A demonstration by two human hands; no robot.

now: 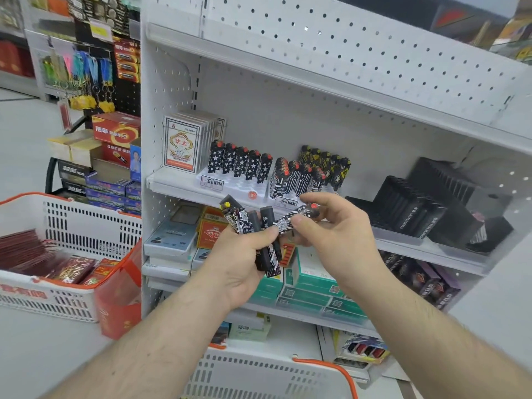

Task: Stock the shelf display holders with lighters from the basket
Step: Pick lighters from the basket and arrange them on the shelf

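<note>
We have a bunch of lighters (260,237) fanned out in the left hand (240,262), its fingers curled tight round their lower halves, and the right hand (331,234) is pinching one circuit-patterned lighter (293,218) between thumb and fingertips, lying nearly crosswise with its red cap toward the right. We judge the step in hand to be drawing that single lighter free and seating it in a holder on the shelf (178,182) just above. The white holder on the left (230,184) carries a back row of star-patterned lighters with bare sockets in front, while the white holder beside it (288,200) already bears circuit-patterned ones like ours, so we should match the pattern and aim for that second holder (whether it has a free socket we cannot tell from here, as our own hands cover its front). To do it well, we turn the lighter upright, cap on top, before it reaches the shelf, lower its base straight into a socket, and press only until it stands firm. We keep the left hand's grip steady so the fan does not slip, and we approach from the front so as not to knock the standing rows. One basket (259,375) waits below our arms, and another (72,223) sits to the left.
</note>
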